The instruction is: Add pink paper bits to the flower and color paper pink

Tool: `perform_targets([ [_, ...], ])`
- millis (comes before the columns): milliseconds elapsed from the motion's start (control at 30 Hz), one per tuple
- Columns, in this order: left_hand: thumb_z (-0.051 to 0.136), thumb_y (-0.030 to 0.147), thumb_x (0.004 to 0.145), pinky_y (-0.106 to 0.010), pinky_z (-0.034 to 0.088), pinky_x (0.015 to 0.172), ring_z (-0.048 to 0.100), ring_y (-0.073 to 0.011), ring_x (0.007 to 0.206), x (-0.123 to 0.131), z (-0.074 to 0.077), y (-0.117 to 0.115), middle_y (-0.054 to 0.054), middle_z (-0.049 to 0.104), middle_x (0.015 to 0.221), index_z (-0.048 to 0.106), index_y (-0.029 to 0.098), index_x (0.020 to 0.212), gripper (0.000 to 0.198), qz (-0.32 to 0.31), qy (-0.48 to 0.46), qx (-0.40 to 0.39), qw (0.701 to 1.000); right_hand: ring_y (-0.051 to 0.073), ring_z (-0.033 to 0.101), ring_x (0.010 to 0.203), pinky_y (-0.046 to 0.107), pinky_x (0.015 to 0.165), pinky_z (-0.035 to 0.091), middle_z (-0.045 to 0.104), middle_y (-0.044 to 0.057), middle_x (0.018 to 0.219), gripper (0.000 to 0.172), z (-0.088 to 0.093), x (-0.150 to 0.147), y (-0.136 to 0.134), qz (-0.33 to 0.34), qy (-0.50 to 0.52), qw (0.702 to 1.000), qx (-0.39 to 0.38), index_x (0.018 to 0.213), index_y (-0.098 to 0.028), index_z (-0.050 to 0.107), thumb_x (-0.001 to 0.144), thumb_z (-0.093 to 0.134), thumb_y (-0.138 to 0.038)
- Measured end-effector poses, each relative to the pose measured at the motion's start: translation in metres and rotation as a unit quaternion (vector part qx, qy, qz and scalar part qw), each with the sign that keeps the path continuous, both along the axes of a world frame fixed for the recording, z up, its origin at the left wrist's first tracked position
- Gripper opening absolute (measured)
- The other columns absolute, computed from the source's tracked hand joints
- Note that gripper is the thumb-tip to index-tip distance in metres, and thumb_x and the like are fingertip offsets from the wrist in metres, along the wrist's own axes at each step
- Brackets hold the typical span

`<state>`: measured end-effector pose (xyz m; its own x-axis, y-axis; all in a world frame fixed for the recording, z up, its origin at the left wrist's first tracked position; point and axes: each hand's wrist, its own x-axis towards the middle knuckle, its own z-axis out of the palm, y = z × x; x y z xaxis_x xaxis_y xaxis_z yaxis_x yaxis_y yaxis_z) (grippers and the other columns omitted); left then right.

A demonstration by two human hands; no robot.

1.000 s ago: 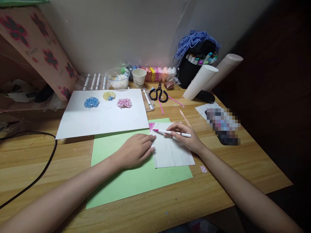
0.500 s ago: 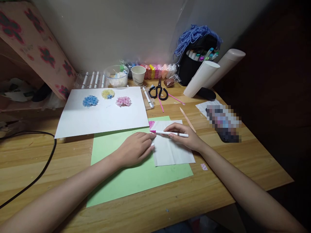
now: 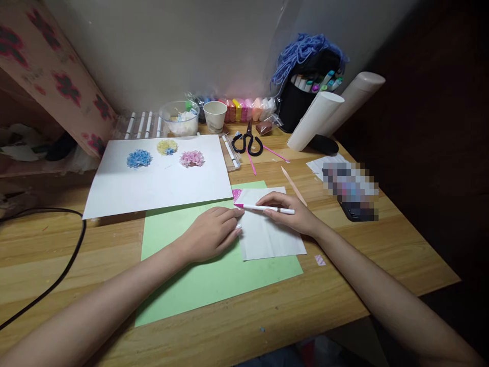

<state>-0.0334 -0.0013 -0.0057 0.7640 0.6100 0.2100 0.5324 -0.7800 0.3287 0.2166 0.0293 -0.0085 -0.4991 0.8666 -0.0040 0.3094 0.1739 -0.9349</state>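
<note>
My right hand [image 3: 284, 211] pinches a white marker [image 3: 269, 209] with a pink tip. The tip is at the left edge of a thin white tissue sheet [image 3: 269, 237], just below a patch of pink colouring [image 3: 237, 194] in its upper left corner. My left hand [image 3: 212, 234] lies palm down on green paper [image 3: 183, 290], its fingertips at the tissue's left edge. A small white cap-like piece [image 3: 239, 226] shows between its thumb and fingers, mostly hidden. Left of the tissue lies white card [image 3: 160, 188] with blue, yellow and pink crumpled clusters.
Black-handled scissors [image 3: 247, 144], a paper cup [image 3: 215, 116] and a clear bowl [image 3: 179, 120] stand behind. A wooden stick [image 3: 293, 186] lies beyond my right hand. At the right are a white tube [image 3: 315, 122] and a phone [image 3: 353, 204]. A black cable [image 3: 72, 260] curves at left.
The view has shifted slightly, carrying everything a little up and left. The marker tip moves very slightly by the pink patch; my left hand keeps its place on the paper.
</note>
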Motion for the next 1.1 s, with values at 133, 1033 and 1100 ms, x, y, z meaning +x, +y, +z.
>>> perform_targets([
  [133, 0.034, 0.027, 0.097, -0.037, 0.047, 0.089, 0.059, -0.0208, 0.100, 0.000, 0.000, 0.000, -0.008, 0.062, 0.119, 0.060, 0.015, 0.091, 0.029, 0.000, -0.001, 0.003, 1.000, 0.020, 0.063, 0.095, 0.033, 0.085, 0.051, 0.067, 0.006, 0.101, 0.020, 0.002, 0.000, 0.000, 0.002, -0.007, 1.000, 0.004, 0.099, -0.020, 0.065, 0.084, 0.059, -0.032],
  [1033, 0.035, 0.027, 0.096, -0.037, 0.048, 0.090, 0.059, -0.0208, 0.104, -0.001, -0.001, 0.000, -0.008, 0.061, 0.123, 0.060, 0.016, 0.089, 0.028, 0.003, -0.004, 0.007, 1.000, 0.019, 0.063, 0.096, 0.030, 0.086, 0.048, 0.068, 0.003, 0.103, 0.020, -0.003, 0.013, 0.010, -0.056, 0.011, 0.998, 0.004, 0.099, -0.022, 0.065, 0.083, 0.063, -0.034],
  [1100, 0.035, 0.027, 0.096, -0.038, 0.048, 0.090, 0.059, -0.0209, 0.104, -0.001, -0.002, 0.000, -0.008, 0.061, 0.123, 0.060, 0.016, 0.088, 0.028, 0.003, -0.002, 0.006, 1.000, 0.019, 0.063, 0.095, 0.030, 0.084, 0.048, 0.068, 0.003, 0.102, 0.021, -0.004, 0.013, 0.011, -0.060, 0.009, 0.998, 0.007, 0.099, -0.022, 0.065, 0.083, 0.063, -0.035],
])
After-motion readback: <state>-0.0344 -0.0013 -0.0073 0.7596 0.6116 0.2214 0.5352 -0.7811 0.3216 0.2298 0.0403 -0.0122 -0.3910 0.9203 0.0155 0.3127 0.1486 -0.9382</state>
